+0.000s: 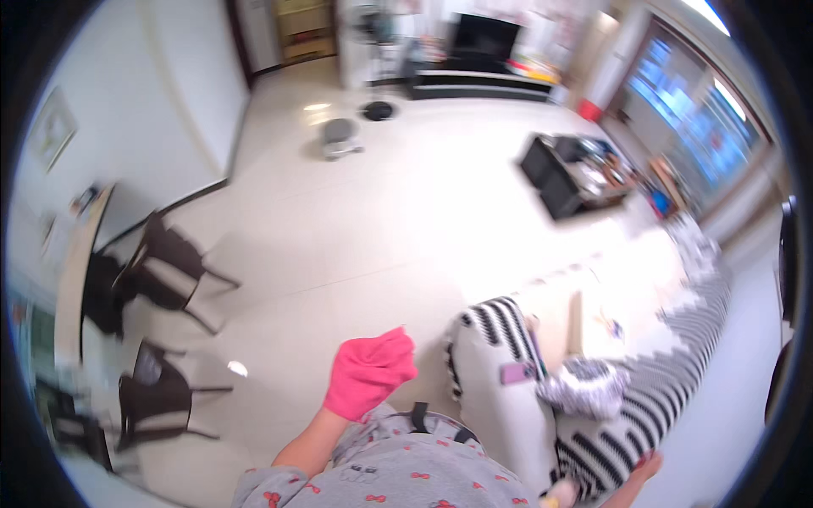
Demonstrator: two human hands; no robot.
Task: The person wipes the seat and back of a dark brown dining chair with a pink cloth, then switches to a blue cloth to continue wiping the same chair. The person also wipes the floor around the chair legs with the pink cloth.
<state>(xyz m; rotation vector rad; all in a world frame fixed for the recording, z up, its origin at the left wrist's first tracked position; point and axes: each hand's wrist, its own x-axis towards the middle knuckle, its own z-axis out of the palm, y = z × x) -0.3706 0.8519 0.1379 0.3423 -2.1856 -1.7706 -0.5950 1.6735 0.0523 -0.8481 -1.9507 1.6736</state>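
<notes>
Pink cloth (371, 371), shaped like a mitt or sock, covers my left hand (368, 378) down to the wrist. Its fingers are hidden, and the hand is raised in front of my waist above the pale floor. At the lower right, my right hand (646, 465) is by the edge of the black-and-white striped sofa cover (610, 457); its fingers are blurred. Between that hand and my body is a skin-toned shape with a yellow patch, too unclear to name. A pink phone (518, 373) lies on the white sofa arm (502, 406), near a grey-and-white patterned cushion (587, 387).
Dark chairs (155, 406) stand at a wall-side table (73, 286) on the left. A low black table (559, 178) with clutter is at the right. Farther off are a small grey stool (340, 133), a floor fan (378, 111) and a television cabinet (483, 86).
</notes>
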